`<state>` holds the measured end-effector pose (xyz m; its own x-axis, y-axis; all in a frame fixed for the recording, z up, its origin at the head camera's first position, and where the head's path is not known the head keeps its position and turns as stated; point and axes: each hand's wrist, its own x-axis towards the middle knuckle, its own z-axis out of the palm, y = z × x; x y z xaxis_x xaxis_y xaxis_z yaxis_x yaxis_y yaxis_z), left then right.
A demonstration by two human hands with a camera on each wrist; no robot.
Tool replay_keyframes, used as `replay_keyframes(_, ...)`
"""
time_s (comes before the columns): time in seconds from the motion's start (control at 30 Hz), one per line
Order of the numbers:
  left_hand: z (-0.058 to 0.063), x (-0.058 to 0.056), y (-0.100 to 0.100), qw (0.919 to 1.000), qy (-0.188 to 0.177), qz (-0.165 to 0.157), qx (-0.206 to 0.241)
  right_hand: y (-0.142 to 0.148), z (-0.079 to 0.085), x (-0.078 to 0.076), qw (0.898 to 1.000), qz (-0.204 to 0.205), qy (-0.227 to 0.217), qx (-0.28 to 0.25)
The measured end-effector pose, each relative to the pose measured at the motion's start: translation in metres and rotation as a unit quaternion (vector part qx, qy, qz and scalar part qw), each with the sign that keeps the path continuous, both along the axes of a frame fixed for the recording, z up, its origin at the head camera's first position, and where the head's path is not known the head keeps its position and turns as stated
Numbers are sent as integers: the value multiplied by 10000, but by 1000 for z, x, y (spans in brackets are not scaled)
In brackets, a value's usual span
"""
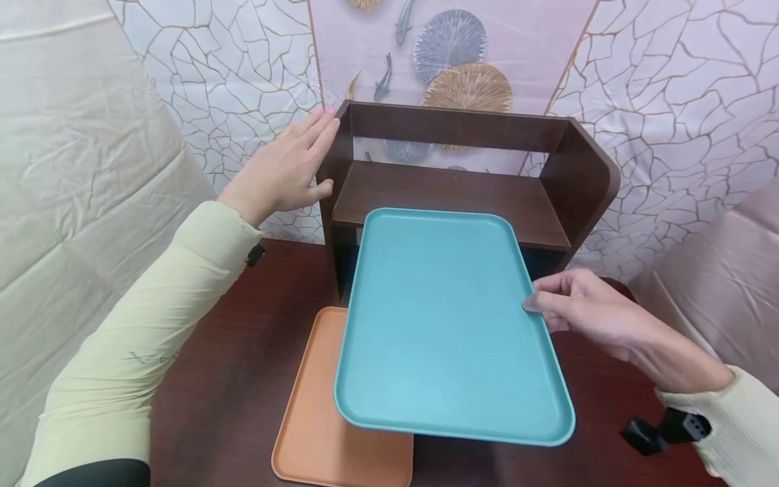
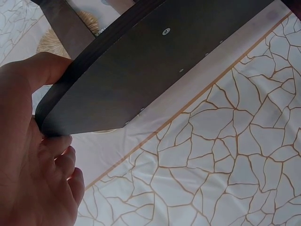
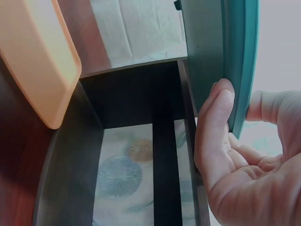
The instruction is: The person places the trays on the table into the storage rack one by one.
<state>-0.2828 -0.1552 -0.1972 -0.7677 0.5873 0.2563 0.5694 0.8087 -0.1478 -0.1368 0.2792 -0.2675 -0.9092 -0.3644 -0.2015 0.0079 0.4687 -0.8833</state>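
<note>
Pinched at its right long edge, a teal tray tilts in front of a dark brown desktop shelf. My right hand holds that edge between thumb and fingers; the right wrist view shows the fingers against the tray's underside. At the shelf's left side panel, my left hand grips the upper front corner, thumb along the edge and fingertips bent at the corner in the left wrist view. An orange tray lies on the table, partly hidden beneath the teal tray.
The dark red-brown table carries the shelf, whose lower compartment is open. Patterned cloth hangs behind it. Pale draped fabric stands at the left, more fabric at the right.
</note>
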Motion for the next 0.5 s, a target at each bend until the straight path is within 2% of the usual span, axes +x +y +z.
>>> replay_keyframes(0.3, 1, -1, 1, 10000, -23, 27, -1, -21, 14, -35, 9993, -310, -116, -191)
replay_keyframes(0.5, 1, 0, 2, 9999, -30, 112, -40, -35, 22, -59, 9991, -391, -107, -112)
